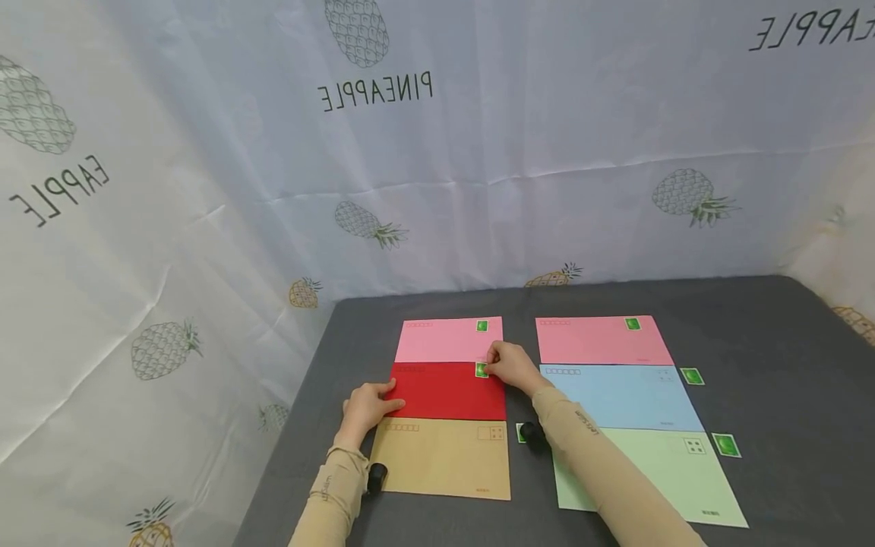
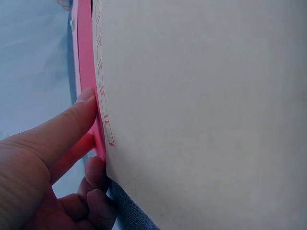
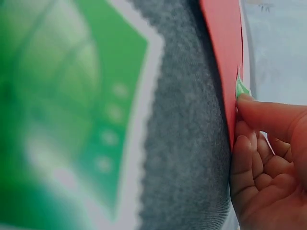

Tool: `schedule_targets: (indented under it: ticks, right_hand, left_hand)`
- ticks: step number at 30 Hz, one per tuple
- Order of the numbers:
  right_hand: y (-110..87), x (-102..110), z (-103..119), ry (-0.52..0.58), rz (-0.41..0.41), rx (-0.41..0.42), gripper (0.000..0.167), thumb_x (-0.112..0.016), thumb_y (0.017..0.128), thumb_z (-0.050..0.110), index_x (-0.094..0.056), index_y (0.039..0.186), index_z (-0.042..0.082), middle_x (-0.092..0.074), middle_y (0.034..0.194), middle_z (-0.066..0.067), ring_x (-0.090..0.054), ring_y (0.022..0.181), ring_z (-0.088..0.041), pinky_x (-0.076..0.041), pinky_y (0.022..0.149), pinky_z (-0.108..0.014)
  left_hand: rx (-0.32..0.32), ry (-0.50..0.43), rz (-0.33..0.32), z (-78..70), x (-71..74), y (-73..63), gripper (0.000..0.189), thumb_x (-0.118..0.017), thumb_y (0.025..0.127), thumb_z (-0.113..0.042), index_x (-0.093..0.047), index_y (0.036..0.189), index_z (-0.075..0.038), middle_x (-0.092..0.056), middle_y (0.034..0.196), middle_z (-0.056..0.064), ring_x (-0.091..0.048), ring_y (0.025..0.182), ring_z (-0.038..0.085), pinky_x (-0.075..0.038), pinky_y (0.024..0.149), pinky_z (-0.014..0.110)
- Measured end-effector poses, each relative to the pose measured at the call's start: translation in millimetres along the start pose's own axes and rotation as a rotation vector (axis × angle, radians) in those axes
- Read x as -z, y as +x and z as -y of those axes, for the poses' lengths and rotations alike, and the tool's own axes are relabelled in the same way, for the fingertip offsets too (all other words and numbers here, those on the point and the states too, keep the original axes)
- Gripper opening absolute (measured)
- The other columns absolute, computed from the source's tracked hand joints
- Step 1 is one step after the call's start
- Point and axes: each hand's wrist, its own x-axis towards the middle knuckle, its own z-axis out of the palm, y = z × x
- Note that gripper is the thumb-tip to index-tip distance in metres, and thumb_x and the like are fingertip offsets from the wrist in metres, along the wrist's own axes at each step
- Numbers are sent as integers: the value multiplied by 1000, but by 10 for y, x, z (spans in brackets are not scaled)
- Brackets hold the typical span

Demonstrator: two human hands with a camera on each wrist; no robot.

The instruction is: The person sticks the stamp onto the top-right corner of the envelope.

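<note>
My right hand [image 1: 513, 366] is over the right edge of a red envelope [image 1: 437, 395], its curled fingers and thumb pinching a small green stamp [image 1: 481, 370] at the envelope's upper right corner. In the right wrist view the thumb lies on the edge of that stamp [image 3: 242, 88]. My left hand [image 1: 366, 410] rests at the red envelope's left edge, thumb and index finger spread on the paper. The left wrist view shows the remaining fingers [image 2: 100, 208] bent beside the envelopes. A tan envelope [image 1: 444, 463] lies just below the red one.
Above the red envelope lies a pink envelope [image 1: 437, 342] with a green stamp. On the right lie another pink envelope [image 1: 588, 342], a blue one [image 1: 615, 395] and a light green one [image 1: 656, 463]. Loose stamps [image 1: 726, 445] lie on the dark table [image 1: 786, 334]. A printed curtain [image 1: 478, 152] hangs behind.
</note>
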Motion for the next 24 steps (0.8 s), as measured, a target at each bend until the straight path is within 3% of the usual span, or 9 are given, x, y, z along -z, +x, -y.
schedule_targets:
  ticks: [14,24]
  right_hand:
    - [-29,21,75,-132,21,35,15,-68,81,6,-54,77,8,-56,70,-4,-49,62,-14,-40,57,-24]
    - [-20,8,86,-161,34,27,6,-66,82,6,-60,83,6,-58,73,-4,-50,65,-14,-42,60,-25]
  left_hand:
    - [-2,-9,-1,-6,-17,9,58,-74,77,-31,-57,128,-12,-59,126,22,-57,108,37,-35,80,48]
    - [-11,-9,-1,13,-9,4,57,-74,77,-31,-57,128,-12,-59,125,22,-57,110,39,-35,80,49]
